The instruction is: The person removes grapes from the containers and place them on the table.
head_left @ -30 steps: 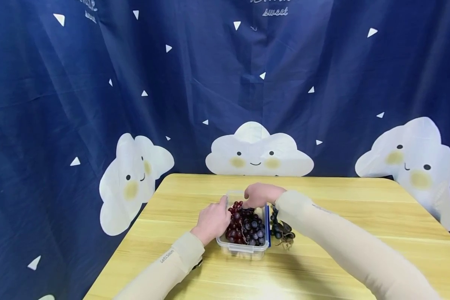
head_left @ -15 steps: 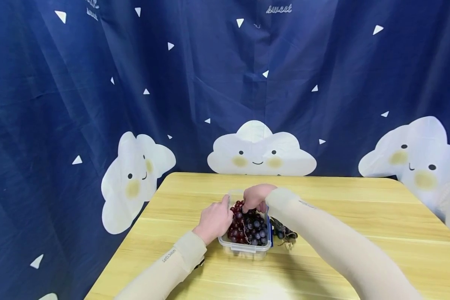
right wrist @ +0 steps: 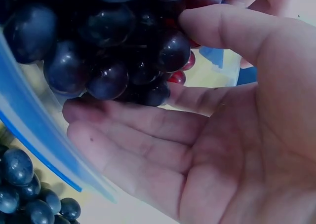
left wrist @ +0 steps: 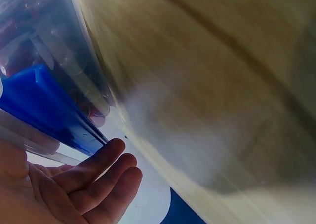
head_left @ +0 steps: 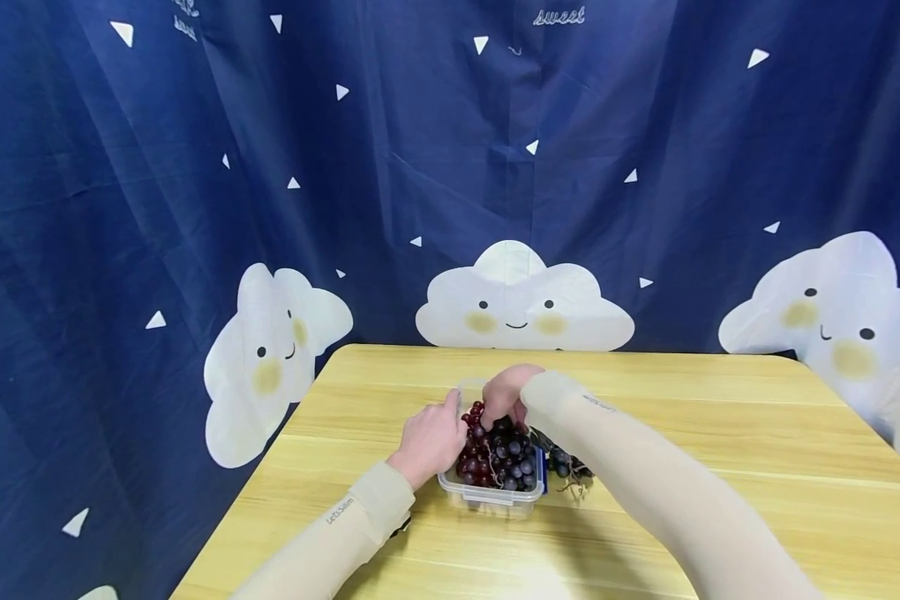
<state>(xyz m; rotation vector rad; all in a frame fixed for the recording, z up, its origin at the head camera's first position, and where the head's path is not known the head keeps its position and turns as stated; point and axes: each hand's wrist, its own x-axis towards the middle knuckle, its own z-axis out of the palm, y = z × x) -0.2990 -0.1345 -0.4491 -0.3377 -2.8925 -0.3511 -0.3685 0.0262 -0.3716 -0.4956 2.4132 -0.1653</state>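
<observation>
A clear plastic food container (head_left: 487, 498) with blue latches holds red grapes (head_left: 471, 467) on its left side and dark grapes (head_left: 516, 462) on its right. My left hand (head_left: 429, 442) grips the left wall, index finger pointing along the rim. In the left wrist view, its other fingers (left wrist: 106, 184) lie outside, beside a blue latch (left wrist: 49, 110). My right hand (head_left: 506, 396) reaches down into the far part of the container. In the right wrist view, its thumb (right wrist: 222, 29) presses the dark bunch (right wrist: 108, 78) from one side while fingers curve under the other.
Outside the container's right side, another dark grape bunch (head_left: 570, 467) with a dry stem lies on the wooden table (head_left: 720, 433), partly behind my right sleeve. A small dark object (head_left: 401, 527) shows by my left cuff. A blue cloud-patterned curtain (head_left: 390, 167) hangs behind the table.
My right hand has lowered deeper into the container, and its wrist has shifted left, with the sleeve now covering part of the outer bunch. My left hand keeps its place on the wall.
</observation>
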